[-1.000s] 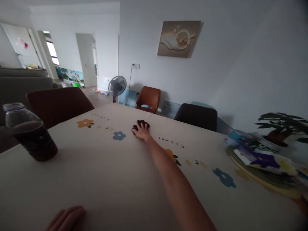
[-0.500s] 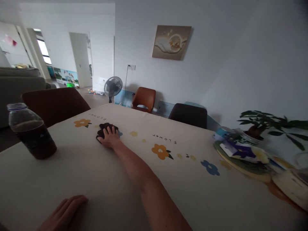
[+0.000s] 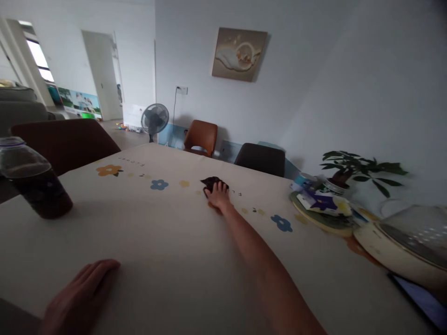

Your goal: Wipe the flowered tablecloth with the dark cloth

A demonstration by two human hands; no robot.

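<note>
A crumpled dark cloth [image 3: 211,181] lies on the flower-printed white tablecloth [image 3: 157,237], near the middle of the table. My right hand [image 3: 219,195] presses down on it from above, arm stretched far out, with the fingers over the cloth and part of it bunched beneath them. Closer to me at the lower left, my left hand [image 3: 85,288] rests on the tablecloth, its fingers extended side by side and holding nothing. The fingers of that hand are partly in shadow.
At the left stands a bottle of dark liquid [image 3: 38,186]. To the right are a tissue pack [image 3: 324,203] on a round green mat, a potted plant [image 3: 338,179], a cream appliance with a clear lid [image 3: 394,251] and a dark-edged tablet [image 3: 419,298]. Chairs [image 3: 200,135] line the far side.
My right hand has slid the dark cloth rightward across the table, uncovering a blue printed flower. The view has turned right, showing more of the appliance. My left hand stays resting on the table.
</note>
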